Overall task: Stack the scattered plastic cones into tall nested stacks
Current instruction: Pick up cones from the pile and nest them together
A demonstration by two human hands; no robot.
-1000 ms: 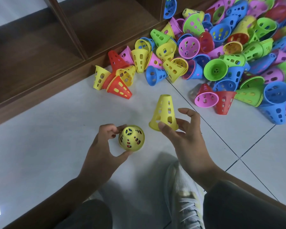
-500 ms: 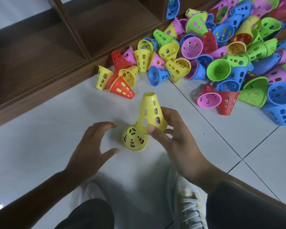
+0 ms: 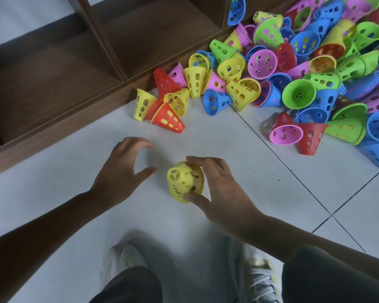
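A short yellow stack of nested cones (image 3: 184, 181) stands on the white tile floor, seen from above. My right hand (image 3: 219, 193) grips it, fingers over its far rim and thumb at its near rim. My left hand (image 3: 120, 171) hovers just left of the stack, fingers loosely curved, holding nothing. A big pile of scattered cones (image 3: 304, 68) in yellow, red, pink, blue and green fills the upper right. Its nearest pieces are a red cone (image 3: 167, 119) and a yellow cone (image 3: 141, 103).
A dark wooden shelf unit (image 3: 64, 68) with low compartments runs along the back left. My two white shoes (image 3: 258, 272) and dark trouser legs are at the bottom edge. A pink cone (image 3: 284, 133) and a red cone (image 3: 310, 138) lie at the pile's near edge.
My right hand brought the yellow cone down over the yellow cone on the floor, nesting them. My left hand let go of the lower cone and drew off to the left.
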